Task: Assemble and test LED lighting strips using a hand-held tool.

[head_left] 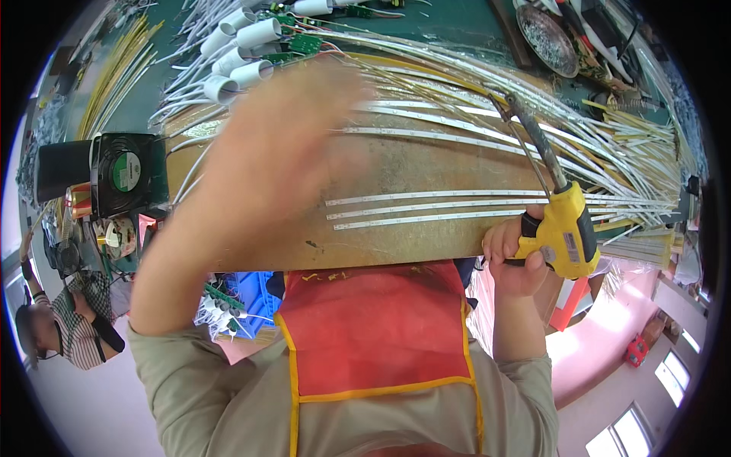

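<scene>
My right hand [518, 257] is closed around the handle of a yellow and black soldering gun [569, 232]. The gun's long dark barrel points up and away from me, above the white strips. Over the left part of the board reaches my left hand [301, 126], smeared by motion, so its fingers and anything in them cannot be made out. Just beyond it are white plastic tubes [259, 33] with small green circuit boards [306, 44] and wires. Between my hands, three narrow white LED strips [426, 199] lie side by side on a brown work board [415, 167].
More white and yellow strips [609, 152] are heaped at the right. A black fan [122, 175] stands at the left edge, and a metal dish [548, 39] lies at the far right. Blue crates [255, 301] sit below the board. Another person [76, 312] is at the left.
</scene>
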The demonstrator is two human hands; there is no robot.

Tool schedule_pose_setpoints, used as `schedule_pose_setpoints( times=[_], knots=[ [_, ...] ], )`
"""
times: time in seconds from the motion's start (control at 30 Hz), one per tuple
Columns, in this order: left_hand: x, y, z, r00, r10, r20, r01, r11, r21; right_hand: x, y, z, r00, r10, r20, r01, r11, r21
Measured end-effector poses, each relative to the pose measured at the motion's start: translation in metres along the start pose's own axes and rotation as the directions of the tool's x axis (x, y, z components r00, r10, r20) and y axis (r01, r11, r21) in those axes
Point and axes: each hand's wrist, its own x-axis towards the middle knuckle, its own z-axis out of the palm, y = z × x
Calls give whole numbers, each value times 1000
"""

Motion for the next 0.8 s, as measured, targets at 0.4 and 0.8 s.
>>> schedule_pose_setpoints(
  times=[0.4,0.8],
  knots=[
    [115,-138,-13,962,-270,-43,262,864,430,9,2,2,998,-42,49,44,997,-56],
    [-53,31,-74,985,-108,137,75,972,222,2,-1,-2,1000,0,22,2,998,-57]
  ],
)
